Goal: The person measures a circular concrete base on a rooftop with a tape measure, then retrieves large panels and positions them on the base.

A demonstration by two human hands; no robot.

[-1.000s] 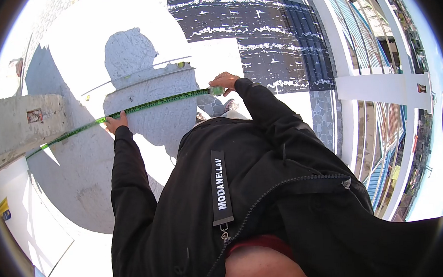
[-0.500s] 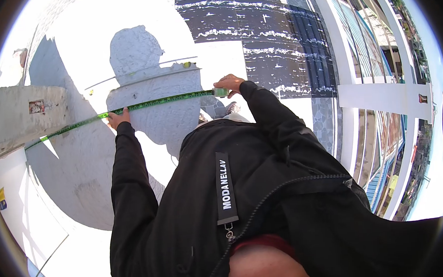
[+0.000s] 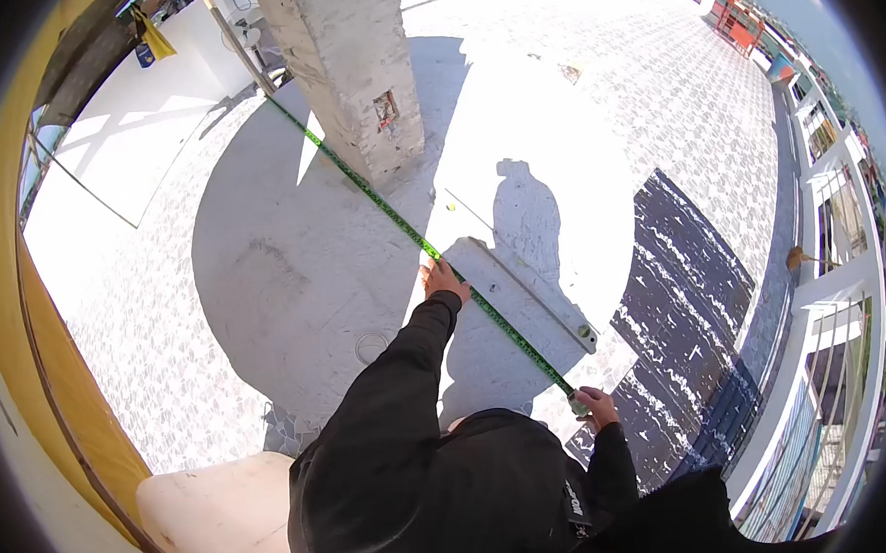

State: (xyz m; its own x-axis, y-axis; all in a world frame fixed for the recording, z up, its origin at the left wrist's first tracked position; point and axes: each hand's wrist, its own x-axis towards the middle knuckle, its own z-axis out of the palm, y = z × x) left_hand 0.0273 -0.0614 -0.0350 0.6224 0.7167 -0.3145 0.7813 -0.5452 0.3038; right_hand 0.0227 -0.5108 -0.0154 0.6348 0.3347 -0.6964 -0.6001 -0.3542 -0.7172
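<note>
Sunlit outdoor terrace w/ pale patterned tile; white railing down the R edge of the frame, dark white-streaked panels R of ctr. Round pale surface fills the mid frame, part sun, part shade, w/ a rough concrete pillar at upper ctr.

Green tape measure is pulled out diagonally, upper L to lower R, passing just beside the pillar's base; what its far end touches, can't tell. Person's R hand, lower R of ctr, is closed round the tape case. L hand, approx. mid frame, has fingers at the tape's edge; pinched or just resting, can't tell. Straight metal bar lies R of the tape, apart from it & roughly parallel. Black sleeves on both arms; yellow sheet along the L edge.
</note>
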